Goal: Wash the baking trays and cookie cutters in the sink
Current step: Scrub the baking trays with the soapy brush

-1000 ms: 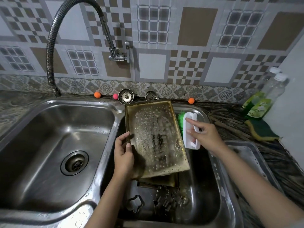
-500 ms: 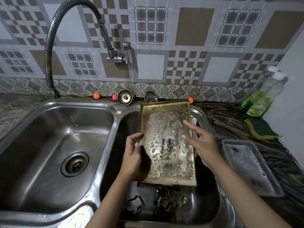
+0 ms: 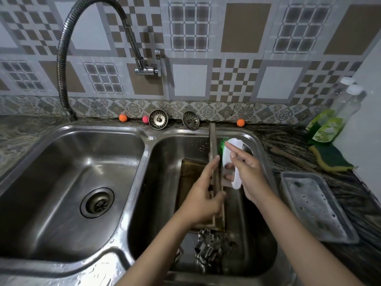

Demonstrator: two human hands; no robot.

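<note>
Left hand (image 3: 203, 200) grips the brass baking tray (image 3: 214, 168) on edge; right hand (image 3: 247, 174) clutches the white scrub brush (image 3: 234, 162), ready to scrub its underside next

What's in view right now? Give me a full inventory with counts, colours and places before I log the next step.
held baking tray: 1, brass-coloured, turned edge-on over the right basin
second tray: 1, dark gold, lying in the right basin
cookie cutters: several, silver metal, near end of the right basin
scrub brush: 1, white with green bristles, right of the held tray
soapy tray: 1, grey, on the counter to the right
sink: 1 double, stainless steel
tap: 1, chrome with flexible hose, on the wall
drain strainers: 2, metal, behind the sink
small balls: 3, two orange, one pink, along the backsplash
soap bottles: 2, clear with green liquid, far right
sponge: 1, green and yellow, far right
left hand: 1, holds the tray's edge
right hand: 1, grips the brush
</note>
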